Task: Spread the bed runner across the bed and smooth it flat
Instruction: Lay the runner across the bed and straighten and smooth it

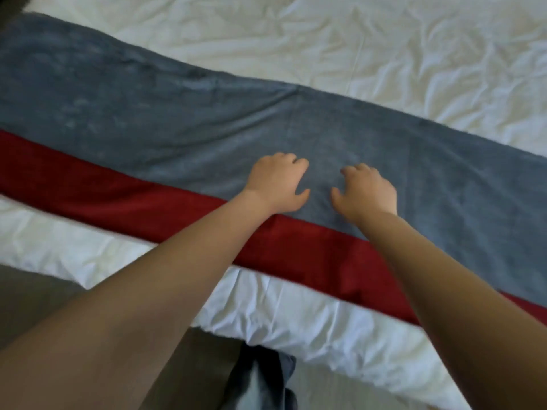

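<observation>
White, crumpled bedding (384, 48) fills the far side of the bed, full of little folds and dents. Across it, from the far left down to the near right, lies the bed runner (148, 113). It is soft and grey, with a wide red band (118, 187) along the side nearest the person. The runner is spread open and lies mostly flat. One soft crease (296, 93) shows near its far edge, and faint ripples run through the grey part on the left.

Both bare arms reach out over the red band and hide some of it. The left hand (276, 183) and the right hand (367, 190) rest palm down on the grey cloth, close beside each other but apart, just past the red band. The fingers bend down a little onto the cloth and the thumbs point toward each other. Neither hand seems to have hold of any cloth, though the view is blurry and the fingertips are hard to see.

On the near side of the runner, the white bedding drops over the bed's edge (296, 321). Below that, on the left, is a brown floor (35, 297). Between the arms, at the bottom, is a bit of the person's dark clothing (260, 377).
</observation>
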